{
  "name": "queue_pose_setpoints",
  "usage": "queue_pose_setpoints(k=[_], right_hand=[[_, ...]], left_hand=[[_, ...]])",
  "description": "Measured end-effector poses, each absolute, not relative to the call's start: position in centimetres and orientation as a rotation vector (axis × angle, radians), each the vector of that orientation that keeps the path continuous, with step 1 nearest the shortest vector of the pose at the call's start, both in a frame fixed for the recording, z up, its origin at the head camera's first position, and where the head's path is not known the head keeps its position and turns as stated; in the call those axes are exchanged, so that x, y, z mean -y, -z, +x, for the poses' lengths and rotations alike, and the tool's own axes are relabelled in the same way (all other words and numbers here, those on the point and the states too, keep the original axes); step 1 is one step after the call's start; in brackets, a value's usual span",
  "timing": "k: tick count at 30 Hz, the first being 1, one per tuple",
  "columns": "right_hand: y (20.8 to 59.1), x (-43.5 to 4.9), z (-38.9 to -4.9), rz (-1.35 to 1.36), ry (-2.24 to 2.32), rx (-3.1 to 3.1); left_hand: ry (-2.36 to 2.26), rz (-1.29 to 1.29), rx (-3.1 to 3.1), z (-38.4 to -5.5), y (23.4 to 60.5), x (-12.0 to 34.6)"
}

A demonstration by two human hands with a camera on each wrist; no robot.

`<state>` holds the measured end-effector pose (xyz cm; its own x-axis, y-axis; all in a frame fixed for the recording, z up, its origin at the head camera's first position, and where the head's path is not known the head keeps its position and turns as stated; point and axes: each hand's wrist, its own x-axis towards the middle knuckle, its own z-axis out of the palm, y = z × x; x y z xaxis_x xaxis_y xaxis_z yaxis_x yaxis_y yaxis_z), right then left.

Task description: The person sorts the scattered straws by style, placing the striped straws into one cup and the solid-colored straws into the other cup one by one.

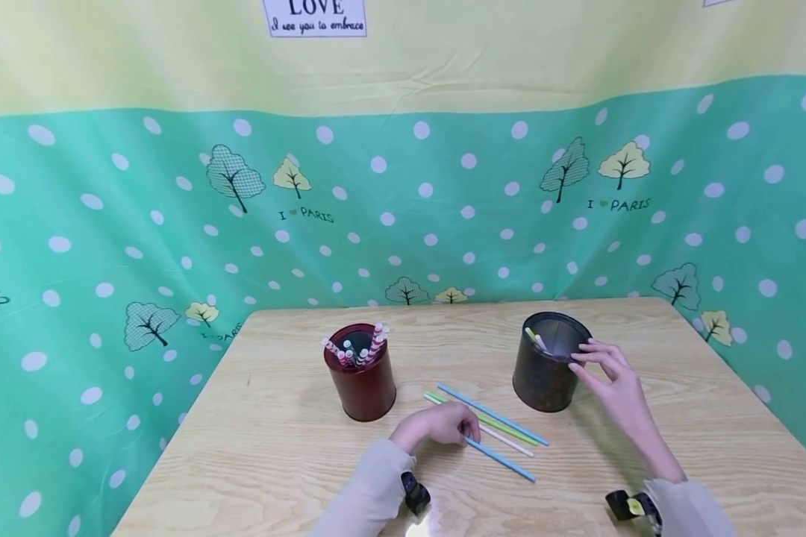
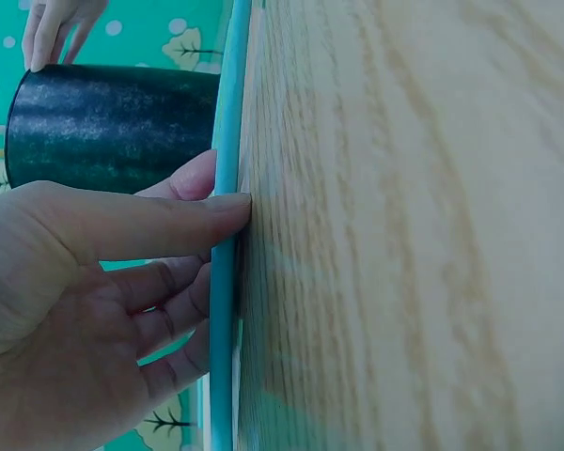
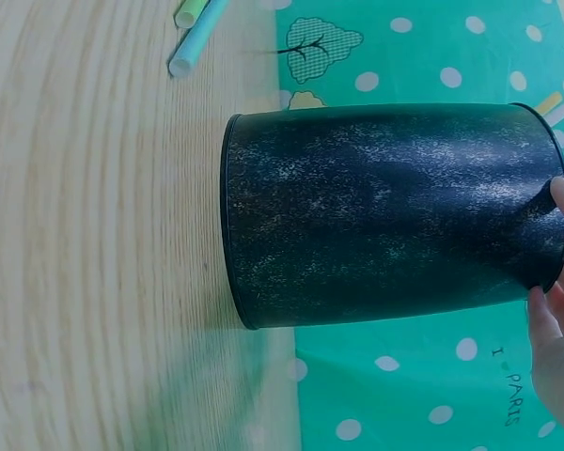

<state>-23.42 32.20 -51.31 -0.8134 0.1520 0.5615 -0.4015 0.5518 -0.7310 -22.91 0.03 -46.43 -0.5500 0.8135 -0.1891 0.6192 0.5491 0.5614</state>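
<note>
My left hand pinches a blue straw between thumb and fingers, low over the table, as the left wrist view shows close up. Beside it lie another blue straw, green straws and a white straw. My right hand holds the rim of a black cylindrical container, thumb and fingertips at its edge. The container stands upright, with a yellow-green straw and a white straw leaning inside. In the right wrist view its dark speckled wall fills the middle.
A dark red container stands at the back left of the wooden table, holding several striped straws. Behind the table hangs a green and yellow cloth with dots and trees. Each wrist carries a small black camera.
</note>
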Motion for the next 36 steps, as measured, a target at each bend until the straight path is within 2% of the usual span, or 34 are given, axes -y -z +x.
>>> queue_pose_setpoints(k=[19, 29, 36], right_hand=[[51.9, -32.2, -23.9, 0.185, -1.234, 2.187], [51.9, -32.3, -23.9, 0.187, -1.224, 2.187], [51.7, -32.1, -23.8, 0.189, -1.245, 2.177]], left_hand=[[-1.263, 1.127, -2.322, -23.8, 44.3, 1.1], [-1.532, 1.047, -2.261, -22.0, 40.1, 0.1], [-1.747, 0.954, -2.234, -21.9, 38.6, -1.0]])
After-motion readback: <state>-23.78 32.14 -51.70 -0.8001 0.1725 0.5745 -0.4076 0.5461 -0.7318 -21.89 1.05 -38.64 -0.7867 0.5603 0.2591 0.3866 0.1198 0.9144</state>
